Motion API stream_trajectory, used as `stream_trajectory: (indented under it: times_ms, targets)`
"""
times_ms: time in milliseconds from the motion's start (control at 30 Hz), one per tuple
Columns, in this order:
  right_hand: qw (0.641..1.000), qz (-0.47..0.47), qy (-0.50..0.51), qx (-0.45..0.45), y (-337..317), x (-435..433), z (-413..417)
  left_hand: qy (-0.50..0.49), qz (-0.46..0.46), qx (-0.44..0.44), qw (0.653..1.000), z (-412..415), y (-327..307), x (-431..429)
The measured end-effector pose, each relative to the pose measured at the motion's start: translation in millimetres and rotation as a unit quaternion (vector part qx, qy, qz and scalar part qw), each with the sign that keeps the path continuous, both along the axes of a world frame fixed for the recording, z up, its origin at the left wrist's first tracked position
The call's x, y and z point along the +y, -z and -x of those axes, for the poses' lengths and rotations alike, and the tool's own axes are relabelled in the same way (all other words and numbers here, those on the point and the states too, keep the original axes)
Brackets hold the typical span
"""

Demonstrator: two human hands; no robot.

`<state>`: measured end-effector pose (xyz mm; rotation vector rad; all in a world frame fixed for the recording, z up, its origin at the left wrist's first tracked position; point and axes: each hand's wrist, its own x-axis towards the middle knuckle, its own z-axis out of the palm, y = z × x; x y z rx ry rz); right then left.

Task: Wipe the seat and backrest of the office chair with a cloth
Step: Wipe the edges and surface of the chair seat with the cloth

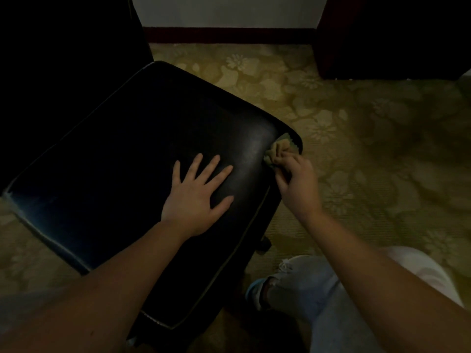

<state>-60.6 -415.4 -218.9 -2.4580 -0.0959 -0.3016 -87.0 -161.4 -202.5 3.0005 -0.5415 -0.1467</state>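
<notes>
The office chair's black leather seat (114, 149) with pale piping fills the left and middle of the head view. Its dark backrest (63, 34) rises at the upper left, mostly lost in shadow. My left hand (196, 197) lies flat on the seat's right part, fingers spread and straight. My right hand (297, 182) grips a bunched tan cloth (276, 150) and holds it against the seat's right front corner. The cloth is partly hidden by my fingers.
A patterned yellow-green carpet (356, 149) covers the floor. A dark piece of furniture (382, 34) stands at the upper right against a white wall with dark skirting (229, 34). My knee in light trousers (318, 289) is at the lower right, beside the chair's base.
</notes>
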Motion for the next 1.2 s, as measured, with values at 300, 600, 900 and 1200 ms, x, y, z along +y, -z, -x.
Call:
stream_trajectory:
  times_ms: [300,600,900,1200]
  targets:
    - [0.999,-0.042,0.011,0.012,-8.2,-8.1,-48.1,-0.025,0.002,-0.007,1.0,-5.0,1.9,-10.4]
    - [0.994,-0.096,-0.024,0.036,-8.4,-9.3,-32.7,-0.045,-0.01,-0.003,0.999,-10.2,1.7,-18.1]
    - [0.995,-0.093,-0.008,0.023,-9.4,-8.8,-46.0,-0.045,-0.02,-0.003,0.999,-10.4,3.4,-17.8]
    - [0.996,-0.089,-0.022,-0.013,-4.6,0.4,-14.6,-0.049,-0.013,-0.012,0.999,-10.8,3.8,-19.9]
